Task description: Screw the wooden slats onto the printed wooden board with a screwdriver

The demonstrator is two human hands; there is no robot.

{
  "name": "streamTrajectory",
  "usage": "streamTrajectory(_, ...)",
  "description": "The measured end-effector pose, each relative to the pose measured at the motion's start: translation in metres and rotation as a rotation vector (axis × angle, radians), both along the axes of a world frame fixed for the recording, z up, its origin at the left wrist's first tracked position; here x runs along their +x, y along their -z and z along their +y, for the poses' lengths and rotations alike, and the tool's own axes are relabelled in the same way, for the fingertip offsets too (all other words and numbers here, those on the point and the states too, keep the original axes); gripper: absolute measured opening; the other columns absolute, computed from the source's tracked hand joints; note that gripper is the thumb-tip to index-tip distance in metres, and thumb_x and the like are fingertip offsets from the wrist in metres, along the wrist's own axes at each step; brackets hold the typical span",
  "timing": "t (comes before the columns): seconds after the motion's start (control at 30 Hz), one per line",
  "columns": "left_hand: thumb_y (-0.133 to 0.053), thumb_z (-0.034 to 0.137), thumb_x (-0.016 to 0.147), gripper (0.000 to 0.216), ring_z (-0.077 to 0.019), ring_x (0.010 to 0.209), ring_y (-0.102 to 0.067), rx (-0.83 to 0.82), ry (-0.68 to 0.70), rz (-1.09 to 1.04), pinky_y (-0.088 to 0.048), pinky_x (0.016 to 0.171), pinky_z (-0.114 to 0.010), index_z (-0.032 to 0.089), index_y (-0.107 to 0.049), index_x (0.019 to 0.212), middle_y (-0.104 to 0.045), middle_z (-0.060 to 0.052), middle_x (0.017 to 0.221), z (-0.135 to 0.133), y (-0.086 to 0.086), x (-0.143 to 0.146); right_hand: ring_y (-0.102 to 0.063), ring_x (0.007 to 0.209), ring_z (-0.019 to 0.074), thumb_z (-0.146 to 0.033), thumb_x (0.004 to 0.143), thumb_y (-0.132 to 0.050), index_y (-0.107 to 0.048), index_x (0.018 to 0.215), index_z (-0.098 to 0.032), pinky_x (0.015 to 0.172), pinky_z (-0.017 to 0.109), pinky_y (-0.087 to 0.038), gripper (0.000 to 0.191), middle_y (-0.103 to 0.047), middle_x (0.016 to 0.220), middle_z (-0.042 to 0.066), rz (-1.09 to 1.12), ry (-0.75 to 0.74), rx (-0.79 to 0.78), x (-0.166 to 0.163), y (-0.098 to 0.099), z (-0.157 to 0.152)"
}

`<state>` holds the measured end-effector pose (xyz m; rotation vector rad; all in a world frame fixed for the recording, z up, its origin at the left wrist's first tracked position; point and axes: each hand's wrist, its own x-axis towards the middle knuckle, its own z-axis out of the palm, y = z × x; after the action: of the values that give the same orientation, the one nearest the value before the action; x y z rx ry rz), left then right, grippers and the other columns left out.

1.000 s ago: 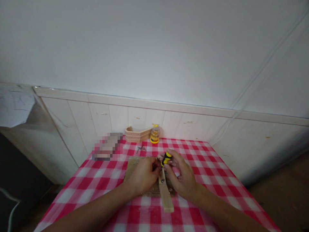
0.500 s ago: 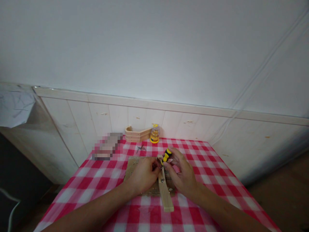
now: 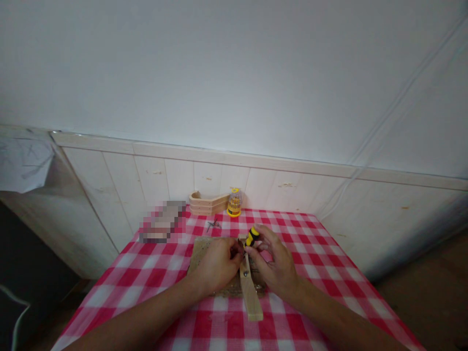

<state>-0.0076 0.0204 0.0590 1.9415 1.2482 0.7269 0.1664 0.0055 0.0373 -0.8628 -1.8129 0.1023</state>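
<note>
My right hand [image 3: 277, 263] grips a short yellow and black screwdriver [image 3: 252, 236], its handle leaning up to the right. The tip points down at the far part of a pale wooden piece [image 3: 250, 296]; my fingers hide where it meets the wood. My left hand [image 3: 218, 261] is closed, fingertips pinched on the far part of the same piece from the left. A dark screw or hole shows midway along the wood. Beneath lies a flat brown board [image 3: 199, 251] that looks wrapped in clear plastic.
A red and white checked cloth [image 3: 146, 287] covers the table. Toward the wall stand curved wooden pieces [image 3: 206, 207] and a yellow screwdriver-bit holder [image 3: 234, 204]. Small dark metal bits [image 3: 213, 224] lie nearer. A blurred-out flat item [image 3: 163, 222] is at the back left.
The screwdriver handle has shifted very slightly down and left, and my right fingers have moved a little on it. My left hand and the wooden piece stay in place.
</note>
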Motion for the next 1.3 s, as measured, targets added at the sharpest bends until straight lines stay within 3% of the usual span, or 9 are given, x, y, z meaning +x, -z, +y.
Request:
streamTrajectory(0.4, -0.056, 0.014, 0.087, 0.015, -0.0187, 0.074, -0.07, -0.011, 0.003, -0.02, -0.044, 0.063, -0.024, 0.018, -0.069, 0.081, -0.077, -0.004, 0.082, -0.001, -0.001, 0.0, -0.075, 0.078, 0.0171, -0.023, 0.095, -0.064, -0.048, 0.143, -0.029, 0.071, 0.03, -0.065, 0.051, -0.074, 0.107, 0.008, 0.0, 0.003, 0.034, 0.001, -0.004, -0.001)
streamTrajectory(0.7, -0.055, 0.009, 0.084, 0.018, -0.0195, 0.078, -0.071, -0.019, 0.002, -0.022, -0.047, 0.066, -0.025, 0.018, -0.07, 0.082, -0.078, -0.004, 0.086, -0.003, -0.006, 0.0, -0.075, 0.097, 0.0222, -0.012, 0.094, -0.06, -0.049, 0.142, -0.028, 0.077, 0.034, -0.066, 0.052, -0.072, 0.121, 0.012, -0.017, -0.026, 0.039, 0.001, -0.006, -0.009)
streamTrajectory(0.93, -0.056, 0.013, 0.085, 0.014, -0.0178, 0.071, -0.067, -0.01, -0.005, -0.012, -0.043, 0.061, -0.024, 0.017, -0.068, 0.079, -0.075, -0.003, 0.078, 0.0, 0.001, 0.0, -0.077, 0.09, 0.0194, -0.015, 0.093, -0.063, -0.051, 0.138, -0.027, 0.077, 0.032, -0.067, 0.048, -0.074, 0.113, 0.01, 0.066, -0.047, -0.004, -0.001, -0.009, -0.003)
streamTrajectory(1.3, -0.057, 0.011, 0.085, 0.014, -0.0176, 0.071, -0.066, -0.022, -0.019, -0.002, -0.042, 0.062, -0.025, 0.016, -0.068, 0.08, -0.075, -0.004, 0.078, -0.002, -0.003, 0.0, -0.076, 0.08, 0.0183, -0.019, 0.092, -0.067, -0.054, 0.134, -0.027, 0.07, 0.03, -0.067, 0.044, -0.074, 0.111, 0.009, 0.085, 0.002, 0.007, -0.001, -0.008, -0.002)
